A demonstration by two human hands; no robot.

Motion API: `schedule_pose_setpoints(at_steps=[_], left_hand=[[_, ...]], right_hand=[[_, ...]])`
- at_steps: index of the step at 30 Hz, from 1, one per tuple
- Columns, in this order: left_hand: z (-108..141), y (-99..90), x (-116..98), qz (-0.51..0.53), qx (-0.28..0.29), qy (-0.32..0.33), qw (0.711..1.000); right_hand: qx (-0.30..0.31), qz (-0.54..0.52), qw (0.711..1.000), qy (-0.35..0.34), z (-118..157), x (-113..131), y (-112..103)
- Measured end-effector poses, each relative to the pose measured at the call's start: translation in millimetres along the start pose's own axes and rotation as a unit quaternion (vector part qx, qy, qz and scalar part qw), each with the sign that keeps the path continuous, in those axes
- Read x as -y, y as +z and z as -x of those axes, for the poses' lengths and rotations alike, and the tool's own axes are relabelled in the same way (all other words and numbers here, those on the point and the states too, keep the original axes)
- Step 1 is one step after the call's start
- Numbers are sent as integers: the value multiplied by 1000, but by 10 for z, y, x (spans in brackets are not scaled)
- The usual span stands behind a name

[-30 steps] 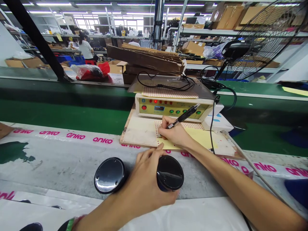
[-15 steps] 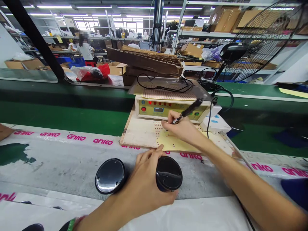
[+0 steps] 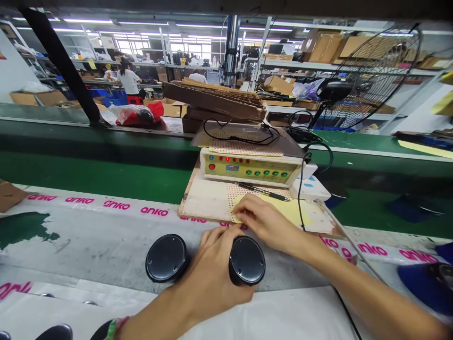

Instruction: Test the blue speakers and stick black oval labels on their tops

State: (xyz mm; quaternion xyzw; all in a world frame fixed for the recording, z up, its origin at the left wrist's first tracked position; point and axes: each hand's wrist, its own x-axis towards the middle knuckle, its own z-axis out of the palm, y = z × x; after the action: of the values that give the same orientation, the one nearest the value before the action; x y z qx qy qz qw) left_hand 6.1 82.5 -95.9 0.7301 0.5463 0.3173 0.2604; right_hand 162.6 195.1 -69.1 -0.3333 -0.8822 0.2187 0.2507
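My left hand [image 3: 215, 269] is wrapped round a black cylindrical part [image 3: 247, 260] with a glossy round top that has small screw-like dots. A similar black part [image 3: 166, 257] stands just left of that hand. My right hand [image 3: 260, 217] is closed in a pinch at the front left of a yellow sheet [image 3: 293, 215] with rows of small red dots. Its fingertips are close to the left fingers; whatever they pinch is too small to make out. A black pen [image 3: 264, 191] lies across the sheet, in front of a tester box [image 3: 251, 170] with lights and green buttons.
The box and sheet rest on a wooden board [image 3: 205, 198]. A cable [image 3: 302, 203] hangs over its right side beside a white power strip [image 3: 311, 189]. Cardboard [image 3: 212, 97] is stacked behind, with a fan [image 3: 368, 80] at right. A person [image 3: 129, 80] sits far back.
My right hand has put the pen down on the sheet and moved nearer to me, beside the left fingers. The lit red light on the box has shifted one place right.
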Motion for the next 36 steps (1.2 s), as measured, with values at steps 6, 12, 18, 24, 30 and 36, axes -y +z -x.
schedule_pose_setpoints(at_steps=[6,12,18,24,30,36], left_hand=[[8,8,-11,-10,-7,1,1000],[20,-5,-28,-2,-6,-13,1000],[33,-21,-54,3,8,-37,999],[0,-6,-41,5,9,-36,999],[7,-8,-31,6,15,-46,999],[15,2,-18,-1,-3,-10,1000]], right_hand=[[-7,-57,998,10,-2,-119,216],[-6,-83,996,23,-7,-120,216],[-12,-93,995,33,-14,-103,221],[-13,-108,993,39,-13,-110,221],[-7,-137,989,46,-23,-127,198],[-12,-160,986,52,-26,-101,204]])
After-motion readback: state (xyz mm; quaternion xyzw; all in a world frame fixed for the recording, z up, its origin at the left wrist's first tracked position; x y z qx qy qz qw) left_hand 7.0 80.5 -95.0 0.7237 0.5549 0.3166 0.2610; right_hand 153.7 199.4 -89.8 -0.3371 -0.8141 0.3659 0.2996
